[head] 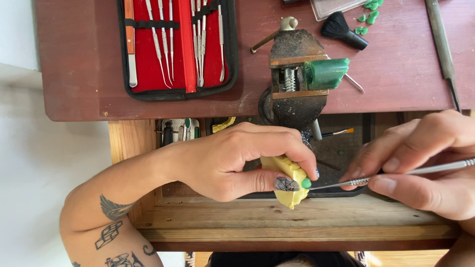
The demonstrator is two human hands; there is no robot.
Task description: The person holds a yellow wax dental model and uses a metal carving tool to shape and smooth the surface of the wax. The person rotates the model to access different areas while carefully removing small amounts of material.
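1. Yellow mould [289, 180] with its green wax bead [306, 183] sits pinched in our left hand [232, 160], at six o'clock below the vise [297, 79].
2. We judge it light, stiff and brittle; the wax looks soft, so we grip the yellow sides only.
3. Our right hand [420, 163] pinches a thin steel carving tool [396, 174], its tip touching the bead.

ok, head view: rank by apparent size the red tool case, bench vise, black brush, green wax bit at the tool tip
1. red tool case, cut off by the frame top
2. bench vise
3. black brush
4. green wax bit, nearer the camera yet smallest
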